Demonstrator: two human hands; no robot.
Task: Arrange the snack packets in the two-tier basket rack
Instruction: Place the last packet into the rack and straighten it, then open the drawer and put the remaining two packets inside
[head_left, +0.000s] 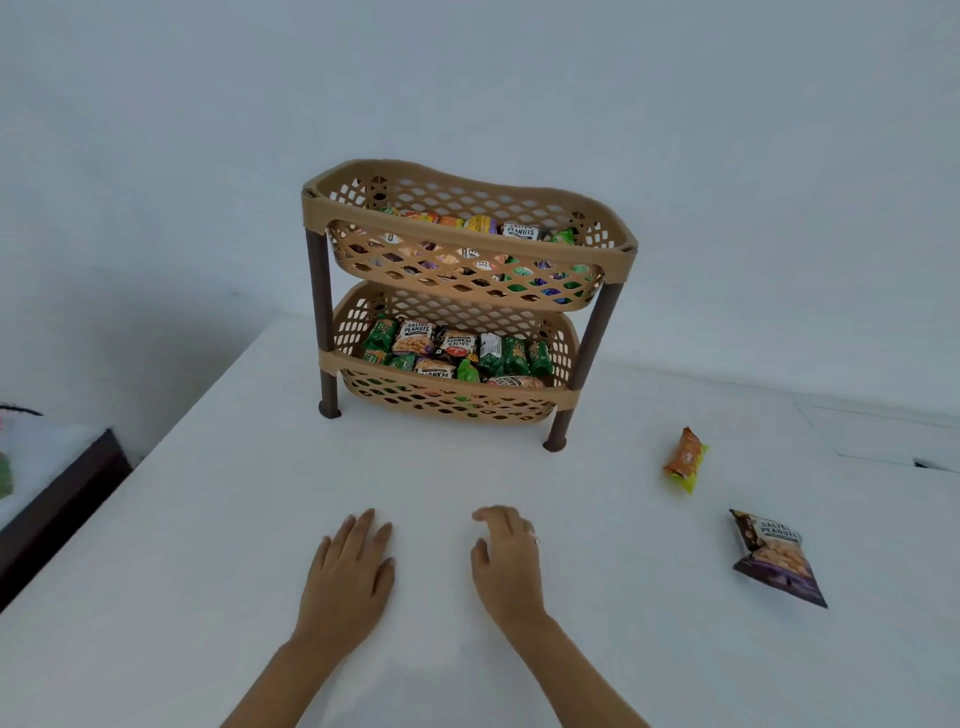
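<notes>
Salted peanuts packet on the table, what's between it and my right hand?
Only bare white table lies between the right hand and the salted peanuts packet, head view.

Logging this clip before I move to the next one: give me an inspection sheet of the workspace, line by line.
Surface: white table, bare in front of the hands.
Job's things: two-tier basket rack upright, both baskets holding packets; orange packet and salted peanuts packet lie loose on the table to the right.
Clutter: nothing seen.
Grips: left hand flat on the table, fingers straight; right hand loosely curled, holding nothing, a ring on one finger.
Cables: nothing seen.
Surroundings: plain pale wall behind; dark-edged furniture at the left, its contents unclear.
</notes>
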